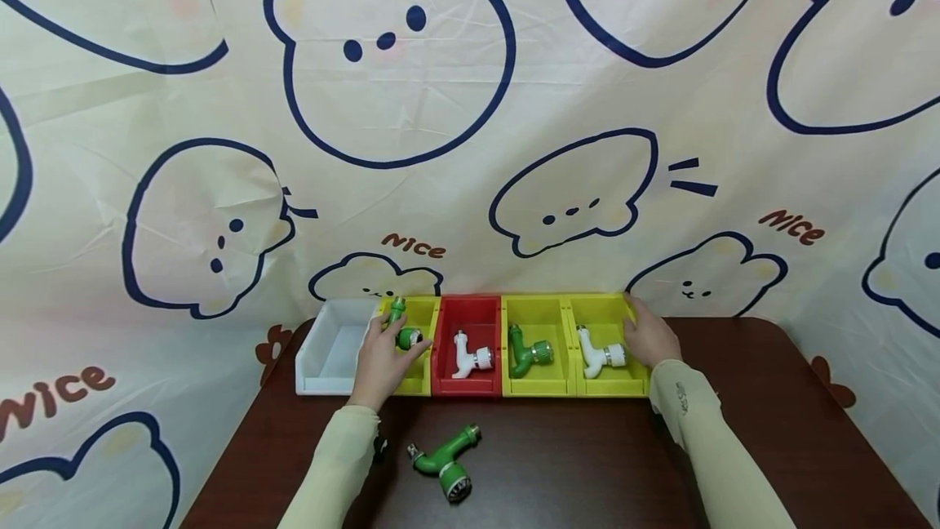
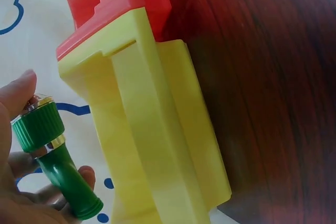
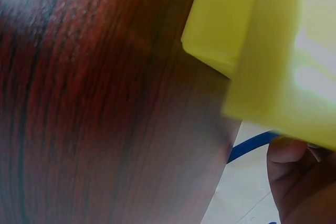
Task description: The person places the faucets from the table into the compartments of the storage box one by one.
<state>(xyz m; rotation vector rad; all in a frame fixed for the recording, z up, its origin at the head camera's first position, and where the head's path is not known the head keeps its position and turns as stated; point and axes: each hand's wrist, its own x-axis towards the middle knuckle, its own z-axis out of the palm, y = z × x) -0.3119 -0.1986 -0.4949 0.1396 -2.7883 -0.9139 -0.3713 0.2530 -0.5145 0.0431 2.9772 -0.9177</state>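
My left hand (image 1: 380,362) grips a green tap (image 1: 408,339) above the left yellow bin (image 1: 420,386). In the left wrist view the thumb is at the ribbed knob of that tap (image 2: 39,127), with fingers behind its body. At the far right, my right hand (image 1: 654,335) holds the side rim of the end yellow bin (image 1: 613,387); in the right wrist view its fingertips (image 3: 286,149) are at the bin's edge. On the table in front lies another green tap (image 1: 444,460), with its knob toward me.
The bins stand in a row against a cartoon-print cloth (image 1: 389,121). A white bin (image 1: 323,384) is at the left end. The red bin (image 1: 466,388) holds a white tap (image 1: 470,356). Farther right, yellow bins hold a green tap (image 1: 527,351) and a white tap (image 1: 598,354). Dark wooden table (image 1: 573,464) underneath.
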